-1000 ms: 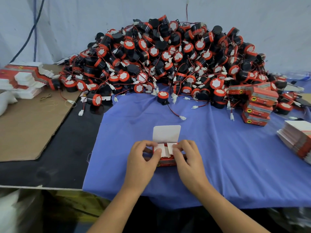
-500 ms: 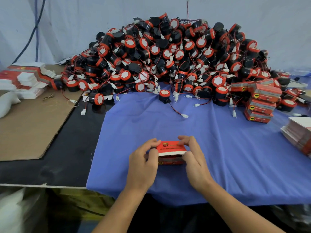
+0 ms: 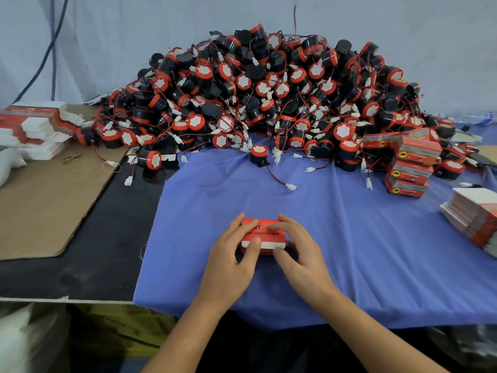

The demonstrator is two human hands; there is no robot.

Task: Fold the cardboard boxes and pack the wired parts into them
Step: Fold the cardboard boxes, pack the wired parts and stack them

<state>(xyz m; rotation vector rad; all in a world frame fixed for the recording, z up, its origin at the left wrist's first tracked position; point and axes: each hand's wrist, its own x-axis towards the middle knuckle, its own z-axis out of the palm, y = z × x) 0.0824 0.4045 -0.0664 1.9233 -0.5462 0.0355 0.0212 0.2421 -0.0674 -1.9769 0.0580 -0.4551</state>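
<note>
On the blue table (image 3: 349,238), the box (image 3: 265,232) sits near you. Your left grip (image 3: 231,254) and right grip (image 3: 301,254) both hold it and press it shut. Push crooked and it may squash or pop open.

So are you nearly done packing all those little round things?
Not nearly. Done: a few closed boxes stacked on the right. In hand: the left hand and right hand grip one red box on the blue cloth, its lid folded down. To do: a huge pile of wired parts at the back, and flat boxes waiting at the right edge.
</note>
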